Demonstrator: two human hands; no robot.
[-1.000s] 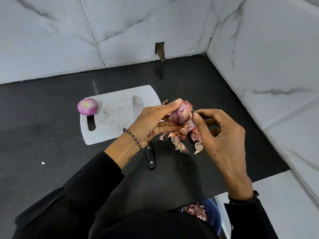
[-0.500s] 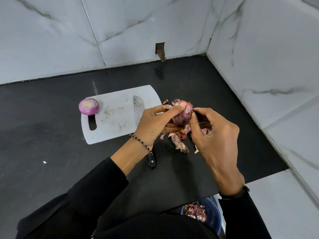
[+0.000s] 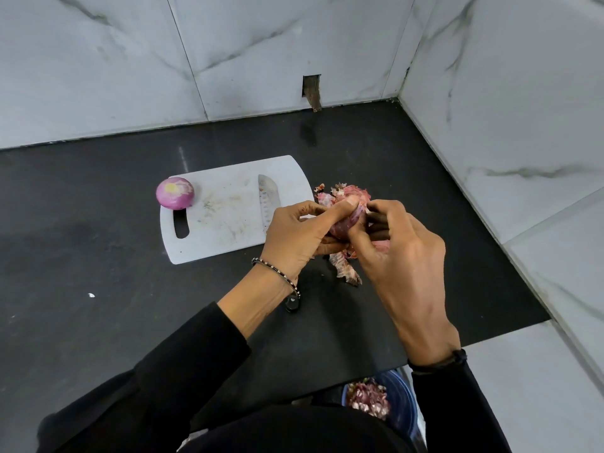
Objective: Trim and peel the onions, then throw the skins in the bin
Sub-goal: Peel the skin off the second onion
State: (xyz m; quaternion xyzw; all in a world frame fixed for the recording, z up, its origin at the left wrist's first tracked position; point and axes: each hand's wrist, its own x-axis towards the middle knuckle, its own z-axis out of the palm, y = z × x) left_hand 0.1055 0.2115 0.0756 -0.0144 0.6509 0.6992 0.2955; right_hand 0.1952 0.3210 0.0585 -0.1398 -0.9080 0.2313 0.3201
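My left hand [image 3: 299, 233] grips a red onion [image 3: 347, 220] above the black counter, thumb across its top. My right hand [image 3: 397, 253] pinches at the skin on the onion's right side. Loose pink skins [image 3: 344, 269] lie on the counter under and behind my hands. A peeled onion [image 3: 175, 193] sits at the left corner of the white cutting board [image 3: 225, 217]. A knife [image 3: 268, 194] lies on the board's right side, its handle end [image 3: 292, 304] showing below my left wrist. A blue bin [image 3: 397, 403] holding skins stands on the floor below the counter edge.
Marble walls close the counter [image 3: 98, 256] at the back and on the right. A dark slot [image 3: 312, 89] is cut in the back wall. A small white speck [image 3: 91, 295] lies on the counter at the left.
Both hands have drawn closer round the onion and turned it. My right fingers have moved from the onion's side onto its skin, covering more of the skin pile.
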